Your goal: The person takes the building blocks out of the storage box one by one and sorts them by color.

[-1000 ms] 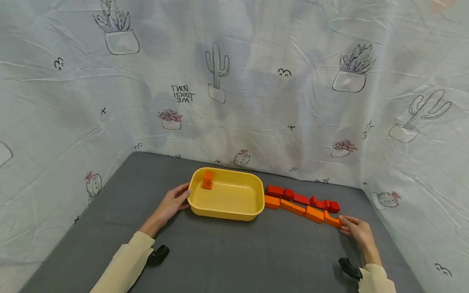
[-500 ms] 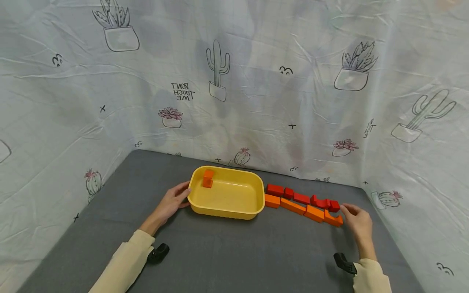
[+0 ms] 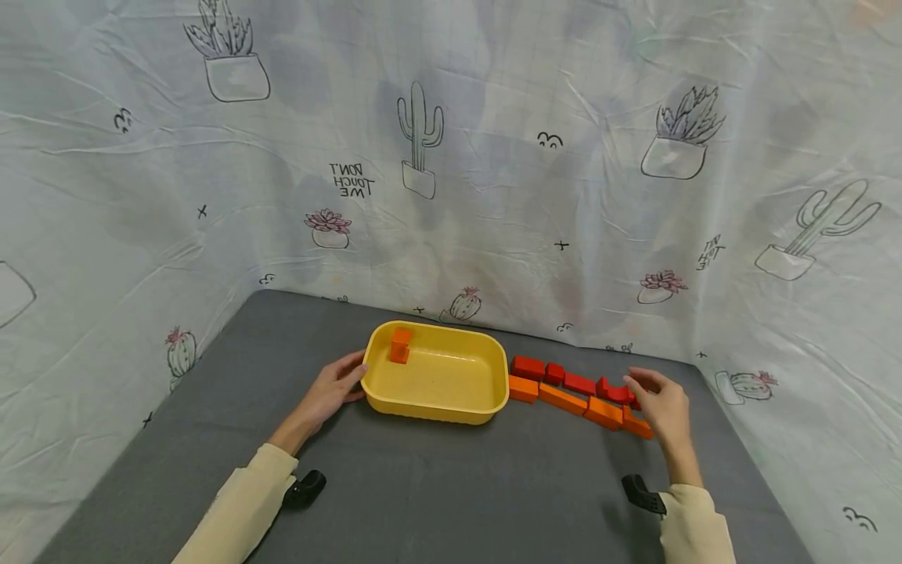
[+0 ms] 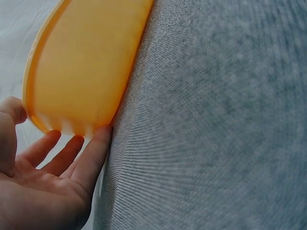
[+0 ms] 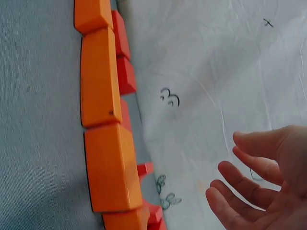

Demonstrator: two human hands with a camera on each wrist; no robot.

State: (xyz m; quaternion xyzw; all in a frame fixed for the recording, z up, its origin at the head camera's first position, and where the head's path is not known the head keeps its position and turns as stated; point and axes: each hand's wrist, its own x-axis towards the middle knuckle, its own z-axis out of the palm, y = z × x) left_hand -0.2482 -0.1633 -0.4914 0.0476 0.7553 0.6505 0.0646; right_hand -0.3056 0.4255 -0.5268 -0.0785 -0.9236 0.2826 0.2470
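My left hand [image 3: 331, 395] rests at the left end of a yellow plastic tub [image 3: 433, 411]. In the left wrist view, its extended fingertips touch the tub's outer wall and the thumb [image 4: 15, 109] lies at the rim. Orange blocks [image 3: 400, 346] sit inside the tub, near its far left corner. My right hand [image 3: 665, 411] hovers over the right end of two block rows, hiding part of the last pieces. Its fingers are loosely bent and hold nothing, as the right wrist view shows. Several orange blocks [image 5: 112, 167] form the near row; several red blocks [image 3: 579, 383] form the far one.
Both rows slant from the tub's right side toward the right along the grey tabletop [image 3: 437, 493]. A pale cloth printed with cacti [image 3: 479, 235] hangs behind and at both sides. A black wrist device [image 3: 304, 490] is on the left forearm, another [image 3: 643, 495] on the right.
My right hand has left the last orange block and moved up and leftward, past the end of the red row to above it. The left hand and tub have stayed put.
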